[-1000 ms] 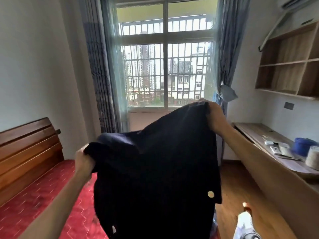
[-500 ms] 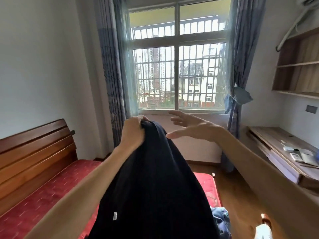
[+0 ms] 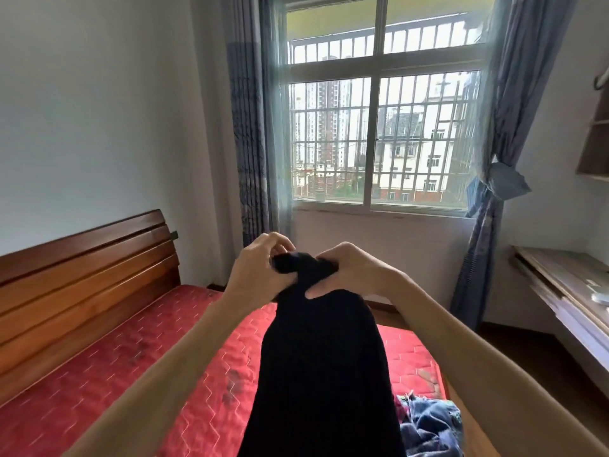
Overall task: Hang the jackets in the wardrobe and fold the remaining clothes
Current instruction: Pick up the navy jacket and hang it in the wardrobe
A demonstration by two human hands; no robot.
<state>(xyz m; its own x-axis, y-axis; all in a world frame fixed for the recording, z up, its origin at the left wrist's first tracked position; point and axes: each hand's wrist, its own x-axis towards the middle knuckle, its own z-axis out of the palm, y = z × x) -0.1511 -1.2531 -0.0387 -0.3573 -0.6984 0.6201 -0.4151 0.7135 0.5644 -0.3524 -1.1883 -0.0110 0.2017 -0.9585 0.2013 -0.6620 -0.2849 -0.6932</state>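
We held the dark garment (image 3: 324, 367) up in front of us, over the red mattress (image 3: 138, 364) of the bed, its top edge gathered between our 2 hands and the rest hanging straight down out of the bottom of the view. It looked soft and limp, with no stiffness of its own, and we judged it light enough to carry by a pinch, though thick enough to bunch. We judged the best hold to be the top edge or shoulders, 1 hand at each end, so the cloth would fall flat. Our left hand (image 3: 255, 270) was closed on the bunched top from the left, fingers curled over it. Our right hand (image 3: 351, 270) clamped the same bunch from the right, thumb underneath. The hands sat close together, both forearms reaching forward and up. More crumpled clothes (image 3: 428, 423) lay near the mattress's right edge.
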